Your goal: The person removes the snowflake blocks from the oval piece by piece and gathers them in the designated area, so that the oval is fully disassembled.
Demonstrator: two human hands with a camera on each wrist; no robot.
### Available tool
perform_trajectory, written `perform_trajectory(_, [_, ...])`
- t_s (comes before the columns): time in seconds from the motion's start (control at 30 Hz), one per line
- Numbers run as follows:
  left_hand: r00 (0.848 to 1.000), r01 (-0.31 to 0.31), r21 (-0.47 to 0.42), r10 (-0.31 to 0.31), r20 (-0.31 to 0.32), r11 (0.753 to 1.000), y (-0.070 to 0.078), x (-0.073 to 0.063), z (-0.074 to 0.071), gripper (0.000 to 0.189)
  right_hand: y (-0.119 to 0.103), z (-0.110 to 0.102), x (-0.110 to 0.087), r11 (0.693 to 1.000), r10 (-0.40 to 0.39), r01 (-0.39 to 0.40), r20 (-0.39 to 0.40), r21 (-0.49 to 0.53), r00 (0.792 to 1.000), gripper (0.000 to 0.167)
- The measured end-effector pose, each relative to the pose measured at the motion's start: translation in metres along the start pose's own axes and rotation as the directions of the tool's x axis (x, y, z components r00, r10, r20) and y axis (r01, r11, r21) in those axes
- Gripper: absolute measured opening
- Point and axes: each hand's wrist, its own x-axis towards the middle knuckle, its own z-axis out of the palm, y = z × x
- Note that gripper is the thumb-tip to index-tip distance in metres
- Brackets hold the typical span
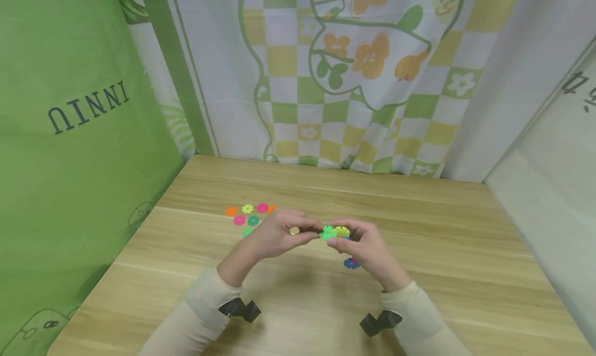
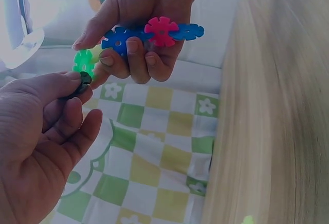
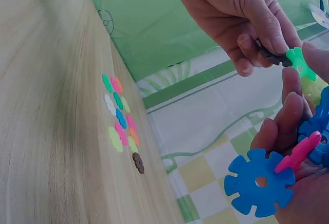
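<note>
My left hand (image 1: 274, 235) pinches a dark brown notched flower disc (image 3: 273, 57) between thumb and fingertips. Its edge meets a bright green disc (image 1: 328, 233), the end piece of a chain of interlocking discs. That chain lies in my right hand (image 1: 372, 247), whose thumb and curled fingers grip it near the green end. After the green come a yellow disc (image 1: 342, 232), a blue disc (image 2: 114, 41), a pink disc (image 2: 161, 32) and another blue disc (image 3: 260, 183), which hangs out below the palm. Both hands are raised over the table, fingertips close together.
On the wooden table (image 1: 442, 273), left of my hands, several loose discs are spread, among them an orange one (image 1: 231, 211), a pink one (image 1: 239, 220) and a brown one (image 3: 138, 163). A patterned curtain (image 1: 307, 113) hangs behind the table, with a green cloth (image 1: 84, 164) along the left.
</note>
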Motion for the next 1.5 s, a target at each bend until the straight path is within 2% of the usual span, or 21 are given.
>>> perform_trajectory(0.5, [1.000,-0.009,0.037,0.010,-0.025,0.999,0.002,-0.005,-0.004,0.015,0.001,0.005,0.004,1.000,0.006,-0.006,0.012,0.005,1.000,0.032])
perform_trajectory(0.7, [0.999,-0.008,0.052,0.010,-0.046,0.999,0.000,-0.007,-0.007,0.006,0.002,0.006,0.005,1.000,-0.005,0.005,0.009,0.000,1.000,0.031])
perform_trajectory(0.8, [0.998,0.018,0.073,-0.014,-0.055,0.997,-0.002,-0.010,-0.013,0.004,0.002,0.007,0.005,1.000,0.000,0.000,0.010,-0.008,1.000,0.033])
perform_trajectory(0.83, [0.998,0.043,0.078,-0.039,-0.058,0.996,-0.003,-0.011,-0.016,0.005,0.002,0.007,0.005,1.000,0.003,-0.003,0.007,-0.013,1.000,0.033])
perform_trajectory(0.9, [0.991,0.122,0.093,-0.116,-0.069,0.988,-0.006,-0.015,-0.024,0.007,0.002,0.007,0.005,1.000,0.012,-0.012,-0.001,-0.018,1.000,0.034])
perform_trajectory(0.93, [0.983,0.177,0.106,-0.169,-0.077,0.979,-0.008,-0.018,-0.029,0.009,0.002,0.007,0.005,1.000,0.015,-0.015,-0.005,-0.021,1.000,0.034])
perform_trajectory(0.97, [0.970,0.238,0.111,-0.230,-0.081,0.965,-0.011,-0.022,-0.036,0.010,0.002,0.006,0.005,1.000,0.018,-0.018,-0.012,-0.024,1.000,0.034])
perform_trajectory(1.0, [0.950,0.309,0.113,-0.300,-0.088,0.944,-0.015,-0.026,-0.043,0.012,0.002,0.006,0.004,0.999,0.019,-0.020,-0.019,-0.028,1.000,0.034])
perform_trajectory(1.03, [0.923,0.383,0.110,-0.374,-0.095,0.917,-0.020,-0.031,-0.051,0.014,0.003,0.005,0.004,0.999,0.020,-0.020,-0.023,-0.028,1.000,0.033])
perform_trajectory(1.07, [0.892,0.451,0.108,-0.441,-0.104,0.886,-0.026,-0.037,-0.060,0.015,0.003,0.005,0.004,0.999,0.018,-0.018,-0.026,-0.026,1.000,0.033])
perform_trajectory(1.17, [0.784,0.619,0.093,-0.605,-0.140,0.780,-0.051,-0.059,-0.087,0.019,0.003,0.003,0.002,1.000,0.009,-0.010,-0.029,-0.019,1.000,0.032])
perform_trajectory(1.23, [0.723,0.688,0.089,-0.669,-0.173,0.720,-0.067,-0.075,-0.101,0.022,0.004,0.002,0.002,1.000,0.003,-0.003,-0.027,-0.015,1.000,0.031])
perform_trajectory(1.33, [0.647,0.759,0.084,-0.733,-0.209,0.646,-0.085,-0.097,-0.113,0.025,0.004,0.001,0.001,1.000,0.005,-0.005,-0.021,-0.017,1.000,0.031])
perform_trajectory(1.47, [0.574,0.818,0.116,-0.788,-0.224,0.563,-0.103,-0.118,-0.115,0.024,0.004,0.002,0.002,0.999,0.016,-0.016,-0.012,-0.037,1.000,0.033])
perform_trajectory(1.5, [0.565,0.825,0.142,-0.794,-0.225,0.547,-0.107,-0.122,-0.115,0.023,0.004,0.002,0.002,0.999,0.019,-0.019,-0.010,-0.043,1.000,0.033])
